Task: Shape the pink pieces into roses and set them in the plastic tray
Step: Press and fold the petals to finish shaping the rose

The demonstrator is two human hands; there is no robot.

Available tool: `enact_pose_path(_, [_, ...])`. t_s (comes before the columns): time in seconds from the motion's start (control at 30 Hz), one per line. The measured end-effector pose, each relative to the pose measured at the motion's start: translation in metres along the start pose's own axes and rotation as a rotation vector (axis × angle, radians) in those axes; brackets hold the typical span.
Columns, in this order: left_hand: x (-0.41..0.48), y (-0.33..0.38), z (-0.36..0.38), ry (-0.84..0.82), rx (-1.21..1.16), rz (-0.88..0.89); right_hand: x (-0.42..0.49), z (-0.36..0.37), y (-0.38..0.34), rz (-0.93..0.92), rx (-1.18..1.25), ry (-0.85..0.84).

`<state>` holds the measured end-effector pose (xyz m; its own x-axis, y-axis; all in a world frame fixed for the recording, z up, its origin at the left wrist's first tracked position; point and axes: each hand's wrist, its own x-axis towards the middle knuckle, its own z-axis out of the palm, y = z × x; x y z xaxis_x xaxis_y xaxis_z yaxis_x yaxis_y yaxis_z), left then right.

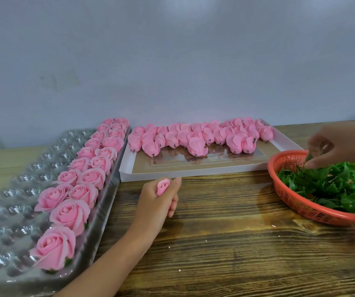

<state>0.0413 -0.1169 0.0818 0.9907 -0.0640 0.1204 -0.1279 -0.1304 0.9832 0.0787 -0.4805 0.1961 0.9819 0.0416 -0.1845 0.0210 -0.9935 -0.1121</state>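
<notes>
Head view, read left to right. The plastic tray [11,189] lies at the left of the surface [236,243]. Its two rightmost columns hold finished roses [71,213], and the cups to their left are unfilled.

Just right of the tray, the left hand [161,200] rests on the surface with its fingers [173,205] clenched round a pink bud [163,186]. The bud's long axis is roughly upright, with the petal end emerging above the fist and the base hidden inside it.

Beyond the left hand, a white box [172,174] carries the unshaped pink pieces [193,138] along its far edge.

At the right, the right hand [339,146] reaches down into a red basket [301,206]. Its fingertips are bunched in a pinch on the green leaf pieces [333,185], though blur softens the detail.

Governing relation: the bud is in the hand nearer the tray, with open cups to that hand's left. The leaf hand is well apart to the right, so the two hands probably have to meet at the bud's base before the bud goes into the tray.
</notes>
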Motion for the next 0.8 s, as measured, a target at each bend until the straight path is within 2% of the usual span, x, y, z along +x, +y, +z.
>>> enact_pose_path(0.1, [0.0, 0.0, 0.001, 0.005, -0.003, 0.0, 0.001, -0.001, 0.005, 0.006, 0.032, 0.078])
enact_pose_path(0.27, [0.0, 0.0, 0.001, 0.006, -0.009, 0.003, -0.005, -0.002, -0.005, 0.071, 0.079, 0.084])
enact_pose_path(0.37, [0.0, 0.001, 0.001, 0.006, -0.005, 0.007, -0.007, -0.002, -0.011, 0.126, 0.217, 0.157])
enact_pose_path(0.53, [0.0, 0.001, 0.001, 0.011, 0.001, 0.008, -0.008, -0.004, -0.027, 0.054, 0.145, 0.343])
enact_pose_path(0.7, [0.0, 0.001, 0.001, 0.009, -0.015, -0.01, -0.014, -0.003, -0.049, -0.039, 0.28, 0.488])
enact_pose_path(0.8, [0.0, 0.001, 0.001, 0.01, -0.017, -0.027, -0.022, -0.001, -0.068, -0.13, 0.327, 0.502])
